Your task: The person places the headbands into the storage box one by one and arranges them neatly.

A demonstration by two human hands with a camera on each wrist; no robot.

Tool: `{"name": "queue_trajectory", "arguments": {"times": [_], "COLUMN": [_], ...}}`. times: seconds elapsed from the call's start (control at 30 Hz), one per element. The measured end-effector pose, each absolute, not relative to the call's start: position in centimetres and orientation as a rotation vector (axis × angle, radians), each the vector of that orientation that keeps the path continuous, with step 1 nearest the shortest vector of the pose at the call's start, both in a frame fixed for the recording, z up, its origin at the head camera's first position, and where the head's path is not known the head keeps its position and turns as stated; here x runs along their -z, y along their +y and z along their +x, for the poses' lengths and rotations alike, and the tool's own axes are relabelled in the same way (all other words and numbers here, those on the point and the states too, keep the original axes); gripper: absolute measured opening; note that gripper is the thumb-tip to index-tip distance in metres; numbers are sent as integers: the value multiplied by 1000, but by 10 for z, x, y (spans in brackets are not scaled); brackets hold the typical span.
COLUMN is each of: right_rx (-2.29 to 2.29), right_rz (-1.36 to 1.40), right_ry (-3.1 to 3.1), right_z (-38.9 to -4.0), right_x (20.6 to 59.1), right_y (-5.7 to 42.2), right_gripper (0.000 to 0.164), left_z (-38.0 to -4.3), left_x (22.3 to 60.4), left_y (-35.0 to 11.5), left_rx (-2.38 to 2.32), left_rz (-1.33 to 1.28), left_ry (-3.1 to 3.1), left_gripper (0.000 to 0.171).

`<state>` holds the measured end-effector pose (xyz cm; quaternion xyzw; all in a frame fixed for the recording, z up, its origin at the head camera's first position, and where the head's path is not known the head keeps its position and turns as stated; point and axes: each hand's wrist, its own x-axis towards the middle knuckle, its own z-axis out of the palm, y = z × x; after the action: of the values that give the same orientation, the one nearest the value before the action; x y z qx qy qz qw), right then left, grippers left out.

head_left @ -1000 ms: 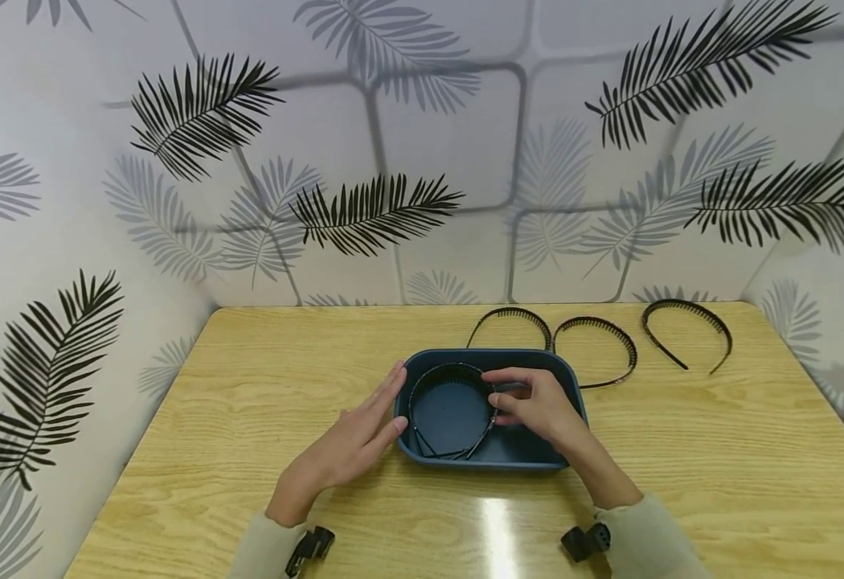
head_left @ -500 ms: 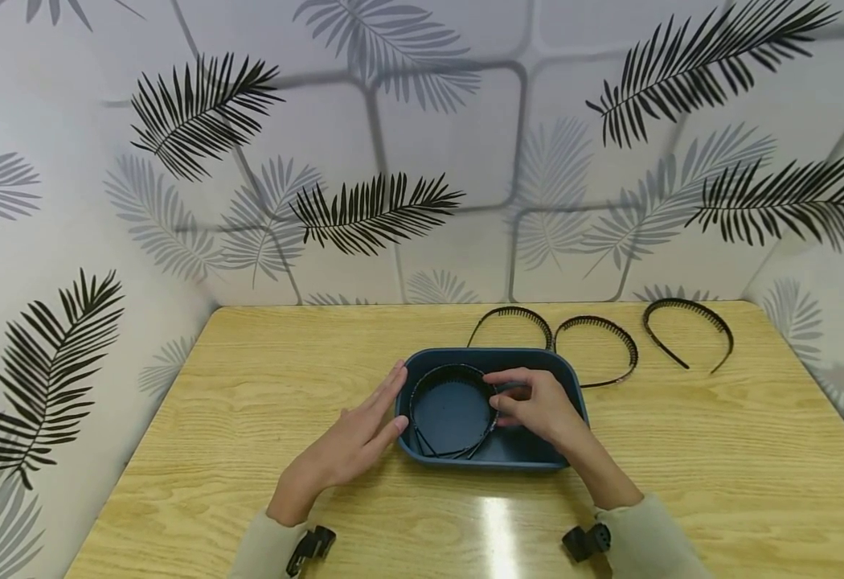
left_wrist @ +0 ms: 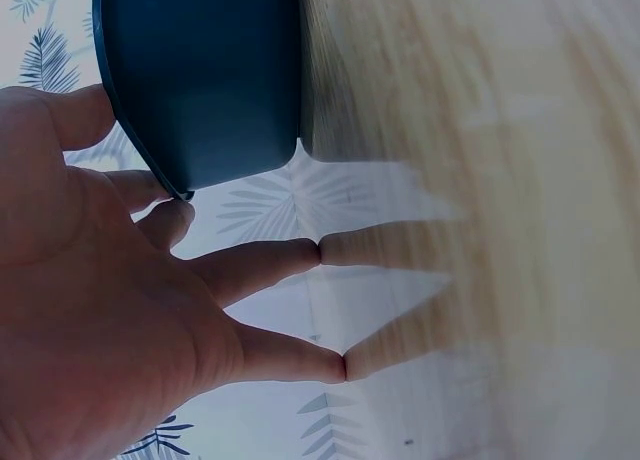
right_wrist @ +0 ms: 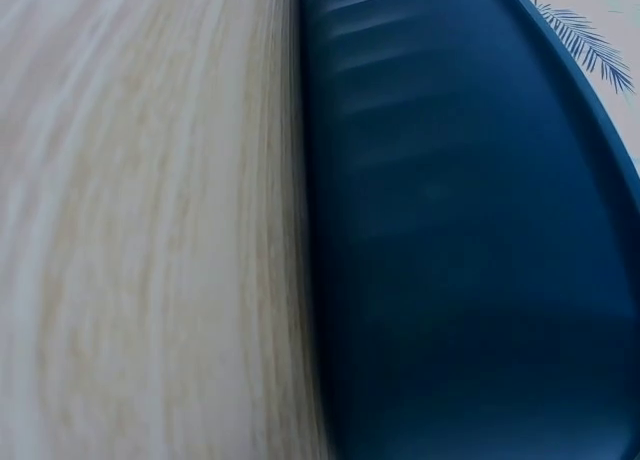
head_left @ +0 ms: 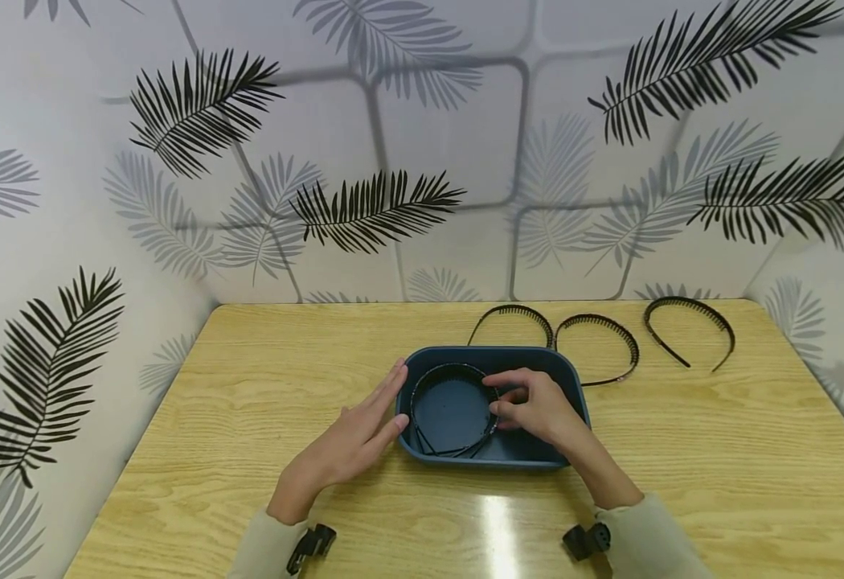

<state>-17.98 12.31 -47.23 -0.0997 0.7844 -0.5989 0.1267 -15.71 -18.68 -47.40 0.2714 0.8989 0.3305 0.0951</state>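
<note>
A dark blue oblong bin (head_left: 494,464) stands on the table. Inside its left half lie black toothed headbands (head_left: 453,368), nested into a ring with their tips crossing at the front. My right hand (head_left: 541,408) reaches into the bin and pinches the right side of the ring between thumb and fingers. My left hand (head_left: 353,442) rests against the bin's left end with its fingers extended. In the left wrist view, the thumb and nearer fingers of that hand (left_wrist: 110,290) are at the bin's rim, while two others touch the tabletop. The right wrist view shows only the bin wall (right_wrist: 450,230) and table.
Behind the bin lie a headband (head_left: 512,310), partly hidden by it, and a second headband (head_left: 599,320) beside that one. Farther right is a third headband (head_left: 690,302). The wood-grain table (head_left: 263,362) meets a leaf-patterned backdrop (head_left: 458,249) at its back edge.
My right thumb has slid slightly toward the front along the headbands' side. The left hand, the bin and the loose headbands stay where they were.
</note>
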Motion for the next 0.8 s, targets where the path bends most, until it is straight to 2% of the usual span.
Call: {"name": "queue_trajectory", "arguments": {"times": [0.8], "right_rx": [1758], "right_rz": [-294], "right_ry": [2318], "right_z": [-180], "right_x": [470], "right_y": [125], "right_gripper": [33], "left_z": [-159], "left_x": [474], "left_y": [-187], "left_rx": [-991], "left_rz": [795], "left_ry": [2645], "left_gripper": [67]}}
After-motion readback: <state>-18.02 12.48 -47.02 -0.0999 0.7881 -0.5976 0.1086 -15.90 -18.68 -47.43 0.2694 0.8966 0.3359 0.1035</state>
